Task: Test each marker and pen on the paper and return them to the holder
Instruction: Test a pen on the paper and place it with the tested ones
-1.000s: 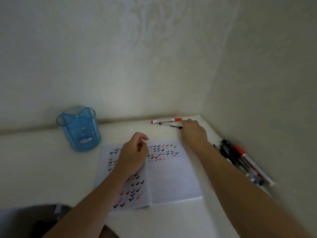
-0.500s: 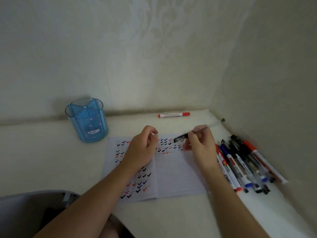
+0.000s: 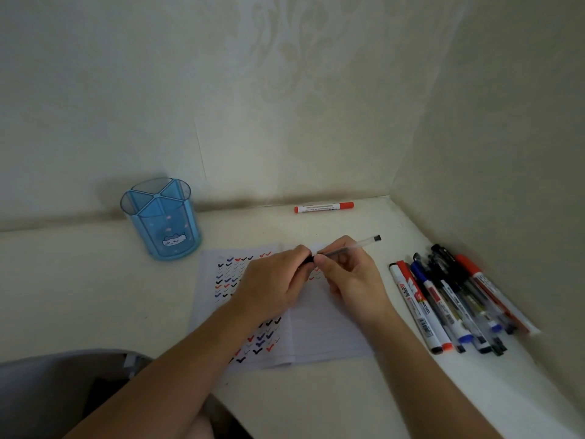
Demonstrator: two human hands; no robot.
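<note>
The right hand curls round the barrel of a clear pen. The left hand pinches its dark end, probably the cap, though that part is half hidden. Both hover just above the open notebook. The pen looks light, stiff and smooth, so it may slip. It is best gripped low on the barrel, near the tip. A pile of markers and pens lies right of the right hand. A red marker lies beyond both hands. The blue pen holder stands well left of the left hand.

A pale table sits in a dim corner of faintly patterned walls.
</note>
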